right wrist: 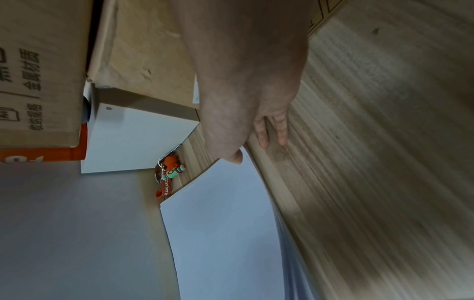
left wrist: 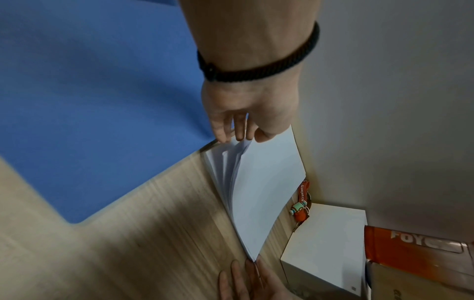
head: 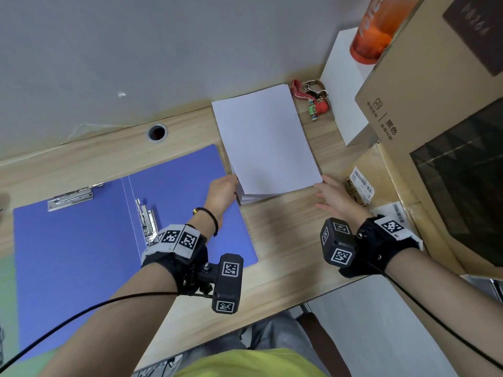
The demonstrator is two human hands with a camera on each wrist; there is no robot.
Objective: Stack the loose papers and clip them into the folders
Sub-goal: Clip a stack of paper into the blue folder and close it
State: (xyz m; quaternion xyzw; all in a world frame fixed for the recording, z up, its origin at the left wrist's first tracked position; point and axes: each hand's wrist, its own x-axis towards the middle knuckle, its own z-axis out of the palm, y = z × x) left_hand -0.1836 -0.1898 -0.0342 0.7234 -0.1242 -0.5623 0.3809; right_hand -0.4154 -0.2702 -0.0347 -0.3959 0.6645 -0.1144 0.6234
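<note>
Both hands bracket the paper stack (head: 265, 144) beside the blue folder (head: 109, 240): left hand (head: 221, 193) pinching its fanned corner, right hand (head: 333, 195) flat-fingered, so squaring edges evenly seems wise.

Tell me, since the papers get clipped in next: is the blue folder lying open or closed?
Open. The blue folder lies spread flat on the desk, both inside panels and its metal clips exposed.

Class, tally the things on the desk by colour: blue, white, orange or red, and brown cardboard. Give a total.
Blue: 1, the folder
White: 2, the paper stack and the white box
Orange or red: 2, the bottle and the keychain
Brown cardboard: 2, the large box and the small parcel
Total: 7
</note>
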